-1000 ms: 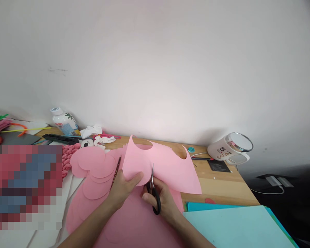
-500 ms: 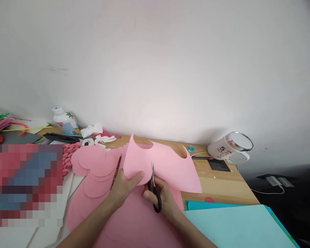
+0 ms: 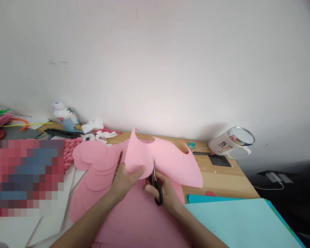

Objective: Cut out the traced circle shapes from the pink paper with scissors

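My left hand [image 3: 125,181] pinches the left edge of a pink paper sheet [image 3: 173,160], thumb on top. Curved cutouts notch the sheet's upper edge. In my right hand [image 3: 164,189] is a pair of black-handled scissors [image 3: 158,193], its blades pointing away from me at the cut line in the sheet. Under both hands lies a stack of pink paper [image 3: 142,220] with faint curved lines on it. Pink paper circles [image 3: 99,177] overlap to the left of my left hand. A dark patterned pencil [image 3: 118,165] rests between them and the held sheet.
A white mug [image 3: 229,142] stands back right, near a black card [image 3: 220,160]. Blue and green paper sheets [image 3: 237,220] lie front right. At the back left are a white bottle [image 3: 67,117], crumpled tissues [image 3: 93,126] and a black utility knife [image 3: 63,133]. A wall rises behind the table.
The view has tilted slightly, so most things sit a little higher in the picture. Both hands keep their hold on the paper and scissors, with little visible movement between them.
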`<move>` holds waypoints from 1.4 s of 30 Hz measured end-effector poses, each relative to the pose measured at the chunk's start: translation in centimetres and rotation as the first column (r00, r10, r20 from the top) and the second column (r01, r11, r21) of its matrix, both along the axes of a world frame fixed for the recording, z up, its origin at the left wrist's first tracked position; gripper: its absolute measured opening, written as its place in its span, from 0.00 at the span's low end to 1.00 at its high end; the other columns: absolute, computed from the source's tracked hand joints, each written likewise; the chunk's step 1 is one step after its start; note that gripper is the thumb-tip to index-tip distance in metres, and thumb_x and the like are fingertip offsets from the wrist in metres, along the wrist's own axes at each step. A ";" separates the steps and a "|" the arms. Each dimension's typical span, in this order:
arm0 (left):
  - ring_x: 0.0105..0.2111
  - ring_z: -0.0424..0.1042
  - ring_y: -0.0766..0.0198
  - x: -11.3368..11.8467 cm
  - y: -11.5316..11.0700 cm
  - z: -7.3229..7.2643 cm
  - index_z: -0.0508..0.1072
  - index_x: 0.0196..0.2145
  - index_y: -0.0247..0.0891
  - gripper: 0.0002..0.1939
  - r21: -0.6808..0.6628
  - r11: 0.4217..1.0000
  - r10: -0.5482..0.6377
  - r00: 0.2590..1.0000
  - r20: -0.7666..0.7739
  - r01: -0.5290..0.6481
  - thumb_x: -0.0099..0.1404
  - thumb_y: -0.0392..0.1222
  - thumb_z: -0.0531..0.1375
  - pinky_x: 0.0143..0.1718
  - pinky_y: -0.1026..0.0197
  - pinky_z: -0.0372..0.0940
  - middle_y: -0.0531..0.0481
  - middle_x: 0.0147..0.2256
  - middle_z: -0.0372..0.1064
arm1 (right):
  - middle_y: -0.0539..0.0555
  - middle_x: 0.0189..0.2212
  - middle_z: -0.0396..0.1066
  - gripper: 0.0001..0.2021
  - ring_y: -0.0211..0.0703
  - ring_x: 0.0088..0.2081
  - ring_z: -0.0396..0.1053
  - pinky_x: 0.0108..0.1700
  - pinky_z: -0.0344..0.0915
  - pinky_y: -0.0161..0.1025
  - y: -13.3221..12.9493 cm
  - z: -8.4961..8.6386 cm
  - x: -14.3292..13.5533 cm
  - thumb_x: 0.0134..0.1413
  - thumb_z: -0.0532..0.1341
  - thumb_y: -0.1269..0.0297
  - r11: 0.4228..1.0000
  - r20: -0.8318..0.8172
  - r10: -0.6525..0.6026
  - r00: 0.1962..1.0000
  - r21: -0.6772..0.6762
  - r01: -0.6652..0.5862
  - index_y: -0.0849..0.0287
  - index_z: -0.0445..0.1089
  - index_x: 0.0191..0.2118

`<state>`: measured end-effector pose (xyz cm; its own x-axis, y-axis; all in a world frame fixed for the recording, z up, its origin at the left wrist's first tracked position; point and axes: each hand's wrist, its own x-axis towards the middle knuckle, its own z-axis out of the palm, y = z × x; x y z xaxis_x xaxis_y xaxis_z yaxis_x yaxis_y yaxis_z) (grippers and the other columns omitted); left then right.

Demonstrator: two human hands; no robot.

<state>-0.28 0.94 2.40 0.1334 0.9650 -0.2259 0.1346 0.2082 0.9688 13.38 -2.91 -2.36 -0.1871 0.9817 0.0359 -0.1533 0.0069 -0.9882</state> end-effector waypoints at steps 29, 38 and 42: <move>0.31 0.69 0.59 -0.2 0.3 0.0 0.73 0.29 0.33 0.11 -0.011 1.000 -0.022 0.998 0.052 0.023 0.50 0.44 0.62 0.31 0.60 0.65 0.47 0.28 0.72 | 0.46 0.16 0.61 0.07 0.36 0.20 0.57 0.23 0.56 0.34 0.0 0.2 -0.2 0.46 0.59 0.62 0.998 0.059 -0.059 0.996 -0.013 0.060 0.58 0.61 0.25; 0.30 0.69 0.59 -0.3 0.3 -0.3 0.72 0.28 0.33 0.11 -0.010 1.000 -0.018 0.996 0.091 0.018 0.50 0.45 0.63 0.30 0.60 0.65 0.47 0.27 0.72 | 0.45 0.15 0.61 0.04 0.36 0.18 0.59 0.22 0.57 0.33 0.0 0.0 -0.2 0.44 0.58 0.66 0.996 0.063 -0.074 0.995 -0.039 0.077 0.58 0.62 0.24; 0.29 0.68 0.60 -0.4 0.4 -0.3 0.72 0.28 0.33 0.11 -0.015 0.999 -0.037 0.993 0.116 0.039 0.50 0.45 0.63 0.30 0.60 0.65 0.47 0.27 0.71 | 0.44 0.14 0.61 0.04 0.35 0.18 0.59 0.22 0.57 0.33 0.0 -0.1 -0.2 0.45 0.58 0.66 0.997 0.053 -0.073 0.996 -0.034 0.074 0.57 0.62 0.24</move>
